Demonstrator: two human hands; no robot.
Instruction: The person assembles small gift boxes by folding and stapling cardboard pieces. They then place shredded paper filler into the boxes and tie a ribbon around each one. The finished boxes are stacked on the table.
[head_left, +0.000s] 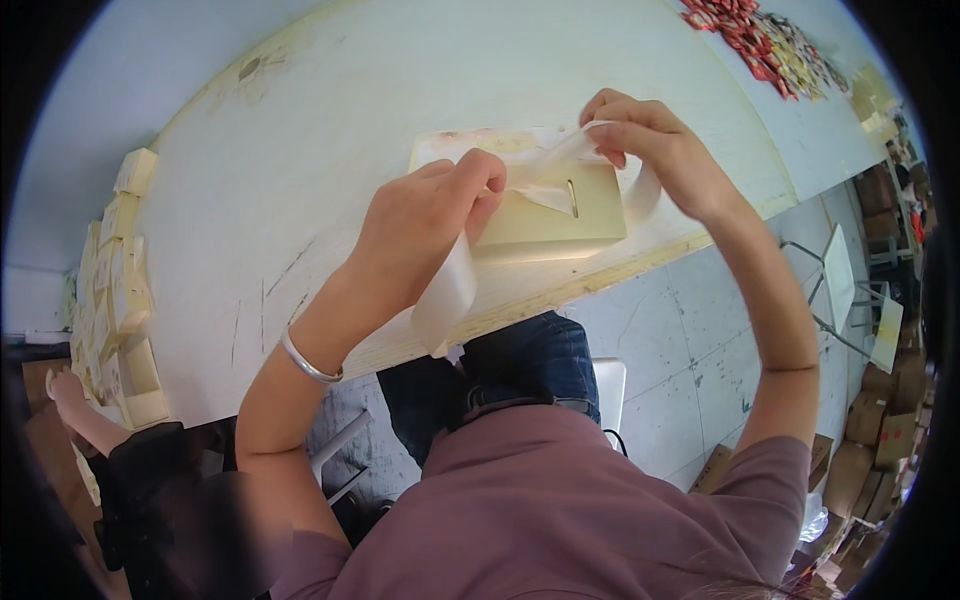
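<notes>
A pale yellow box (545, 240) with a narrow slot in its top stands near the table's front edge. White ribbon (445, 300) lies across the box top and reaches the slot. My left hand (430, 215), with a silver bangle on the wrist, pinches the ribbon at the box's left end; a tail hangs below it past the table edge. Above the box's right end, my right hand (650, 140) has its fingers closed on another stretch of the same ribbon, and a loop droops beneath it. Whether the ribbon passes through the slot is hard to see.
Behind the box lies a pale printed panel (490, 143). Stacked pale yellow boxes (120, 270) line the table's left end, near another person's arm (90, 415). Red and gold packets (755, 45) are heaped far right. Chairs (840, 280) and brown cartons (868, 425) stand on the right.
</notes>
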